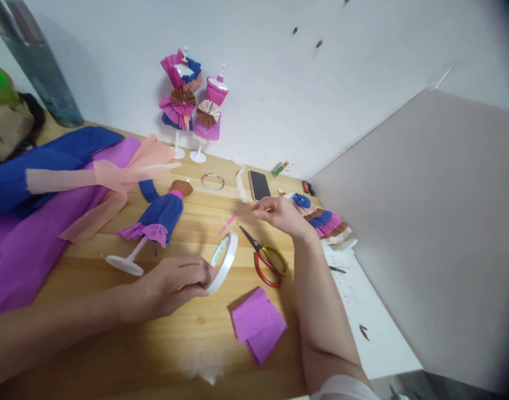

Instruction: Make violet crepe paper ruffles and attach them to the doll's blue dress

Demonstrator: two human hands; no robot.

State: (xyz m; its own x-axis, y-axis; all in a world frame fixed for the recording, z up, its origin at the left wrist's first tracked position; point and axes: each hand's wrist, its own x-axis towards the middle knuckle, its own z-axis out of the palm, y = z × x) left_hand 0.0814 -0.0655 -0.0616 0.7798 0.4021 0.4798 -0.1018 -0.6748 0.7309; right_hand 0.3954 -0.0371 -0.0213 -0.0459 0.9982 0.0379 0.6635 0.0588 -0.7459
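Observation:
My left hand [177, 283] grips a roll of white tape [230, 264] by its near side, thumb below and fingers above. Raised over the table, my right hand [279, 214] has its thumb and fingers drawn together; whatever may be between them is too small to make out. Below it lie scissors [265, 255] with one red and one yellow handle. Folded purple crepe paper [258, 325] rests nearer to me. A small dress form [165, 214] in a blue and purple paper dress lies tilted on its side beyond my left hand. A thin pink strip [228, 222] lies past the tape.
Two decorated dress forms [183, 105] stand against the wall. Blue, purple and peach crepe paper [66, 183] spreads over the left side. A phone [260, 185], a ring-shaped band [212, 181] and another paper dress [321, 219] lie farther back. A bottle [41, 66] stands at the left.

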